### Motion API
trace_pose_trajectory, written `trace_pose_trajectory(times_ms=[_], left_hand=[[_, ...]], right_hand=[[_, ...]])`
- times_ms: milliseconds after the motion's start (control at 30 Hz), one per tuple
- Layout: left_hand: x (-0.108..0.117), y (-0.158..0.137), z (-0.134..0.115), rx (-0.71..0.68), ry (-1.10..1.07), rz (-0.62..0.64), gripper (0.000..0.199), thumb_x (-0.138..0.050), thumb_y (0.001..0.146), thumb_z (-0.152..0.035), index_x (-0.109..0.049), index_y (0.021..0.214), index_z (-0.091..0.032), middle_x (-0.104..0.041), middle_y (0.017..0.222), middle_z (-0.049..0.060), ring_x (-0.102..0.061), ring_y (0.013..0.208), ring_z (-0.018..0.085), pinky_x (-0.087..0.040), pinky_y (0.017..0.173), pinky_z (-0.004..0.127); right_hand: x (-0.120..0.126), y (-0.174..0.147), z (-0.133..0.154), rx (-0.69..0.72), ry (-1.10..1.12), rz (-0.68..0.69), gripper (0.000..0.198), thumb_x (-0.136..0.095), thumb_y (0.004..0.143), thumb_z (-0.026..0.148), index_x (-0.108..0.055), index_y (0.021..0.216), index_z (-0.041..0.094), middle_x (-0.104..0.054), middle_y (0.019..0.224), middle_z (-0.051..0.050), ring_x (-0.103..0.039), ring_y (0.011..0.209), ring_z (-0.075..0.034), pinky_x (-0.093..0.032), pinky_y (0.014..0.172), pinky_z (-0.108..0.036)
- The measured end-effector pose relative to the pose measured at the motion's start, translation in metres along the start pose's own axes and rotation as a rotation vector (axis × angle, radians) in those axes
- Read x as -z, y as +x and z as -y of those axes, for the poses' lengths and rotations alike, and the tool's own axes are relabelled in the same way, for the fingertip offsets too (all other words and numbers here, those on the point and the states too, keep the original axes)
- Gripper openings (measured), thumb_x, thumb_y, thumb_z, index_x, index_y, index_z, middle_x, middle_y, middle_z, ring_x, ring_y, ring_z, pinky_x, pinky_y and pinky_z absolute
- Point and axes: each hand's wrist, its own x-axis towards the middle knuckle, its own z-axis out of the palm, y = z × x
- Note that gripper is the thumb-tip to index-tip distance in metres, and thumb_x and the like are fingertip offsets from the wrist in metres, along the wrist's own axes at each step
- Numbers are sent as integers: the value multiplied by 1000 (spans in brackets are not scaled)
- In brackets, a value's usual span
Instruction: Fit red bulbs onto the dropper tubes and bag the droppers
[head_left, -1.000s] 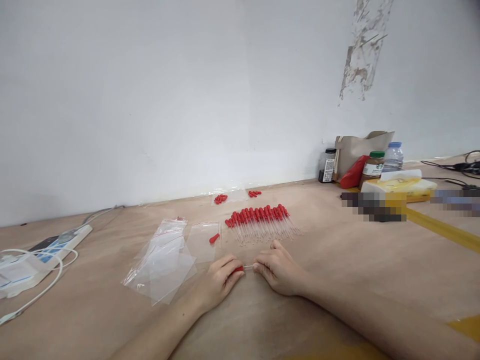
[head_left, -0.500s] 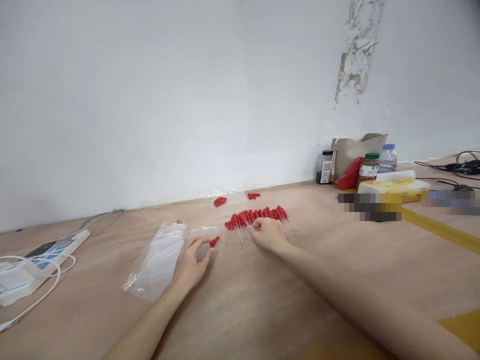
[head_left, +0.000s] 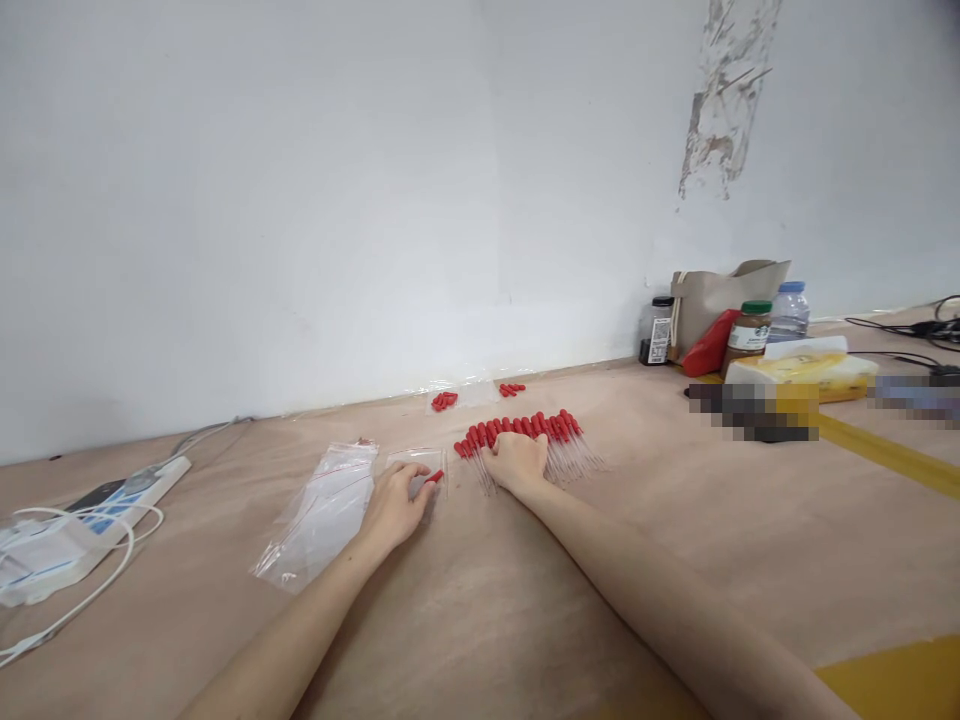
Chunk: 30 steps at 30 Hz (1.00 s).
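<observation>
- Red-bulbed droppers (head_left: 556, 430) lie side by side in a slanting row at the middle of the brown-covered table (head_left: 480, 620), bulbs to the far side, clear thin stems toward the near side.
- The right hand (head_left: 516, 458) rests over the left half of that row, fingers curled among the stems — whether they pinch a dropper, I cannot tell.
- The left hand (head_left: 395, 502), left of the row, has thumb and forefinger pinching a loose red rubber bulb (head_left: 435, 477) over a clear zip bag (head_left: 405, 457).
- Farther left, more clear zip bags (head_left: 322, 520) lie overlapping in a loose pile.
- On the far side, near the wall (head_left: 300, 200), are two small groups of red bulbs: the left group (head_left: 445, 401) at a clear plastic bag (head_left: 474, 394), the right group (head_left: 512, 390) just beside it.
- At the left edge sits a white power strip (head_left: 161, 488) with cables.
- Far right — a green-lidded jar (head_left: 748, 337) and a tissue pack (head_left: 802, 373).
</observation>
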Motion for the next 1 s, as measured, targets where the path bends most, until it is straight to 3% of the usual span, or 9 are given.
trace_pose_trajectory(times_ms=[200,367,567,733,867,1000], left_hand=[[-13,17,-3,56,31,9,20,-52,75,-32,-63,72,-15,-61,77,9,-57,80,26,-40,70,33],[-10,23,2,114,5,-21,10,-52,74,-23,-58,70,-16,-64,73,6,-59,74,21,-41,65,28],[5,27,14,147,-49,-53,19,-47,77,-20,-59,91,-15,-67,86,6,-62,79,19,-44,69,26],[3,24,12,71,-78,-19,21,-46,75,-17,-65,82,-17,-69,86,6,-62,82,22,-44,72,29],[-1,20,1,13,-127,-12,20,-46,77,-24,-64,81,-15,-68,81,5,-62,73,20,-44,65,28],[-3,11,-23,-71,-174,11,21,-47,79,-30,-63,76,-16,-66,73,3,-59,66,18,-42,61,26]], right_hand=[[8,-11,9,103,43,-81,24,-45,79,36,-60,76,18,-65,80,-7,-56,79,-19,-22,81,-37],[7,-17,43,199,43,1,17,-46,76,25,-56,87,16,-65,81,-8,-57,81,-20,-29,73,-32],[-14,-7,78,37,-1,97,32,-56,67,16,-52,98,10,-64,88,-14,-57,88,-24,-31,73,-33],[-24,-8,90,-20,-19,94,24,-46,75,11,-52,99,8,-63,90,-19,-57,89,-26,-30,75,-35],[-11,-18,73,70,-36,-13,25,-38,81,11,-51,101,7,-60,93,-19,-54,89,-24,-31,73,-33],[22,-31,16,265,-60,-63,23,-43,79,15,-52,100,12,-55,96,-14,-50,90,-23,-32,73,-32]])
